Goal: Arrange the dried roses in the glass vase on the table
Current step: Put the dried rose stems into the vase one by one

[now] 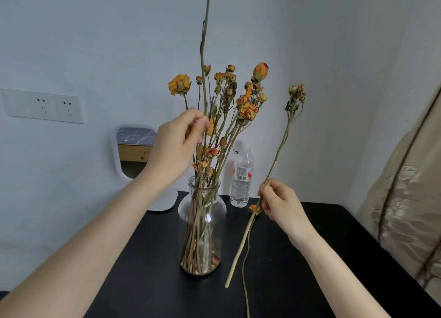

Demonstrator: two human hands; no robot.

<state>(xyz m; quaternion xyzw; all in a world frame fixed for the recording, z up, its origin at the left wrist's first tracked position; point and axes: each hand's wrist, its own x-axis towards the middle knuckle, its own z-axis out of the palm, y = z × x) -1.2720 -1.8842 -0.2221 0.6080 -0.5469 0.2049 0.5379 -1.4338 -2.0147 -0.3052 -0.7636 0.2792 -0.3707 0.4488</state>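
rose stem (pixel 279 150) in right hand (pixel 282 204), beside vase (pixel 184 210)

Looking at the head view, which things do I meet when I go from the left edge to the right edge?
Wall sockets → mirror → left hand, pinching a tall stem → glass vase → water bottle → right hand, holding a dried rose → beige fabric.

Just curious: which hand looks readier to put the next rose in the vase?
Probably the right hand: it holds a loose rose stem beside the glass vase. The left hand is busy pinching a tall stem among the vase's roses.
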